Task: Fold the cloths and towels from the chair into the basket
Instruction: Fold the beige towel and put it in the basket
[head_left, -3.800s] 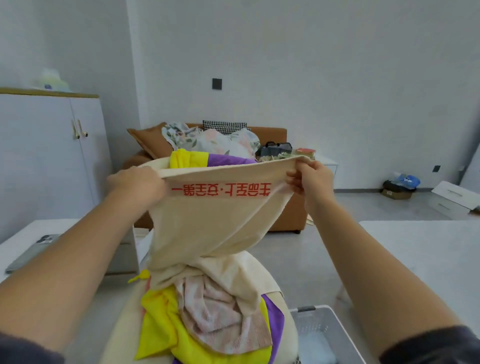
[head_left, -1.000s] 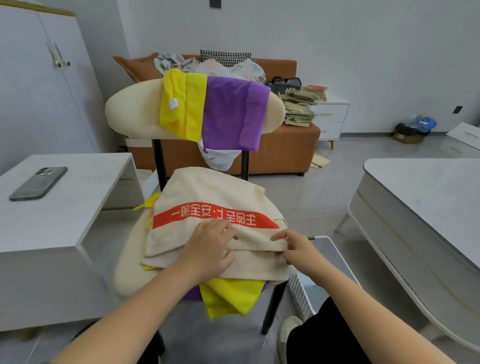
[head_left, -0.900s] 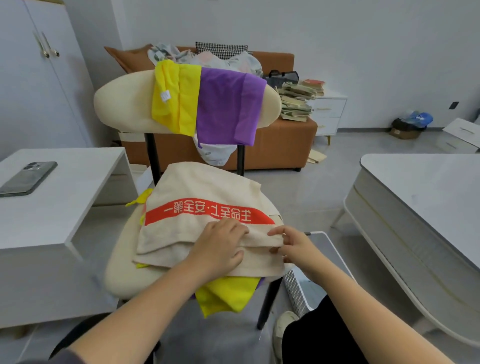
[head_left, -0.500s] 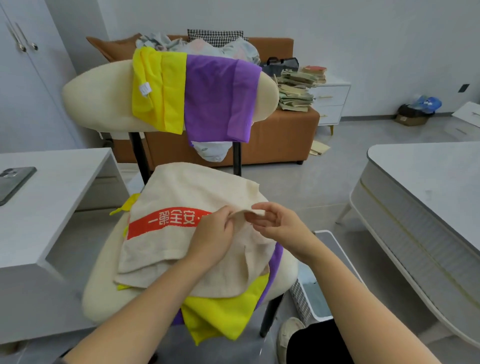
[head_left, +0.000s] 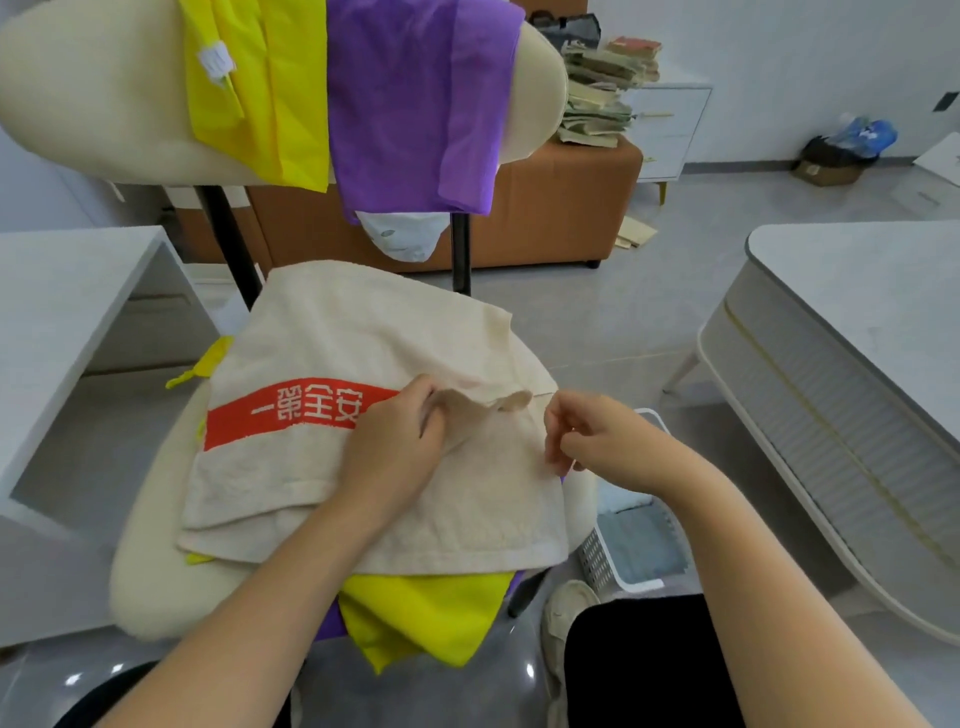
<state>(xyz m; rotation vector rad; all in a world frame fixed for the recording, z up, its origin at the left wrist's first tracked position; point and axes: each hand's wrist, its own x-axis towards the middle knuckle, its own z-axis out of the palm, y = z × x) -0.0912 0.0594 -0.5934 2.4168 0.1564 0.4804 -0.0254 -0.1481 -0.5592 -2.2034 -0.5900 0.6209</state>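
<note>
Head view shows my left hand pinching a raised fold of the beige towel, thumb and fingers closed on the cloth just past its red band. My right hand sits at the towel's right edge with fingers curled; I cannot tell whether they actually grip the hem. The towel lies half-folded on the chair seat, on top of a yellow cloth that hangs off the front. The basket stands on the floor just right of the chair. My worry is that the pinched flap looks slack and could buckle into a crooked fold. Dragging the towel could also pull the loose yellow cloth off the seat onto the floor.
</note>
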